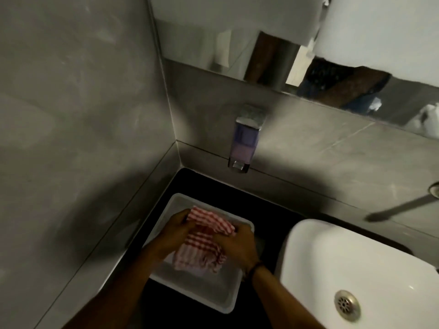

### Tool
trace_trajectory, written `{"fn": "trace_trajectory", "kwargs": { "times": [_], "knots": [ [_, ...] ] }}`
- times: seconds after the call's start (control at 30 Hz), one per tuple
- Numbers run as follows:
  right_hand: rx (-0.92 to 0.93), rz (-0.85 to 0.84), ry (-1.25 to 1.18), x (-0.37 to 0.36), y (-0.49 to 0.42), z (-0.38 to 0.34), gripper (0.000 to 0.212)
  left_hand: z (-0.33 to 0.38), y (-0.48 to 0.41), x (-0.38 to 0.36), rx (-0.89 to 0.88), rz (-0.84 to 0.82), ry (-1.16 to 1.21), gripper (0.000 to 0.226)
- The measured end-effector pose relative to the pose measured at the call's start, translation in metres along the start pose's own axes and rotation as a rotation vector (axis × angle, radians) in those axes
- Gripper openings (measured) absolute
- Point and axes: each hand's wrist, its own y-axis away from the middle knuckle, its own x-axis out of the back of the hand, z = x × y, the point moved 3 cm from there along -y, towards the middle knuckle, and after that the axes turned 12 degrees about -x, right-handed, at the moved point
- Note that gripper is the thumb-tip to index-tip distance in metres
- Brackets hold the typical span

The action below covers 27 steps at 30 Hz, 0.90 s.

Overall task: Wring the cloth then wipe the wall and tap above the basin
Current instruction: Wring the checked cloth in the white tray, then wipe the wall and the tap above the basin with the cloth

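A red-and-white checked cloth [204,241] is bunched between both hands over a shallow white tray [223,302] on the black counter. My left hand [172,231] grips its left end and my right hand [237,245] grips its right end. A loose part of the cloth hangs down into the tray. The white basin [344,264] with its metal drain sits to the right. The tap [401,208] juts from the grey tiled wall [308,148] above the basin, blurred and cut off at the right edge.
A wall-mounted soap dispenser [245,141] with purple liquid hangs above the counter's corner. A mirror [237,51] runs along the top of the back wall. A grey side wall [78,103] closes in the left.
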Motion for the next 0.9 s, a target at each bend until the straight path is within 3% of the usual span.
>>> {"fn": "trace_trajectory", "kwargs": {
  "times": [0.13, 0.23, 0.27, 0.37, 0.43, 0.47, 0.57, 0.63, 0.67, 0.73, 0.77, 0.87, 0.9],
  "knots": [
    [0.008, -0.266, -0.559, 0.051, 0.058, -0.007, 0.029, 0.058, 0.026, -0.031, -0.030, -0.180, 0.168, 0.035],
    [-0.199, -0.454, -0.838, 0.083, 0.099, 0.016, 0.078, 0.093, 0.037, -0.079, -0.093, -0.289, 0.208, 0.029],
    [-0.218, -0.472, -0.851, 0.091, 0.110, 0.020, 0.079, 0.099, 0.037, -0.096, -0.123, -0.298, 0.197, 0.028],
    [-0.236, -0.259, -0.911, 0.132, 0.135, 0.044, 0.044, 0.111, 0.031, -0.161, -0.239, -0.295, 0.153, 0.024],
    [-0.280, 0.039, -0.886, 0.167, 0.152, 0.068, 0.037, 0.106, 0.020, -0.199, -0.349, -0.209, 0.007, 0.017],
    [-0.310, 0.204, -0.859, 0.184, 0.160, 0.075, 0.038, 0.102, 0.014, -0.216, -0.395, -0.163, -0.142, 0.023],
    [-0.262, 0.371, -0.761, 0.228, 0.203, 0.085, 0.052, 0.074, 0.003, -0.258, -0.523, -0.209, -0.679, 0.076],
    [-0.147, 0.569, -0.918, 0.272, 0.223, 0.089, 0.050, 0.045, -0.005, -0.275, -0.653, -0.241, -0.903, 0.096],
    [-0.081, 0.578, -0.935, 0.284, 0.241, 0.085, 0.053, 0.032, -0.008, -0.280, -0.682, -0.249, -0.975, 0.101],
    [-0.054, 0.821, -0.753, 0.319, 0.266, 0.076, 0.064, 0.014, -0.012, -0.287, -0.685, -0.258, -1.037, 0.107],
    [-0.050, 0.886, -0.820, 0.337, 0.272, 0.067, 0.064, 0.008, -0.013, -0.287, -0.680, -0.256, -1.051, 0.110],
    [0.177, 0.933, -0.660, 0.378, 0.258, 0.008, 0.014, 0.003, -0.014, -0.290, -0.677, -0.248, -1.042, 0.112],
    [0.181, 0.977, -0.477, 0.387, 0.238, -0.019, 0.018, 0.003, -0.014, -0.291, -0.676, -0.248, -1.034, 0.111]
  ]
}}
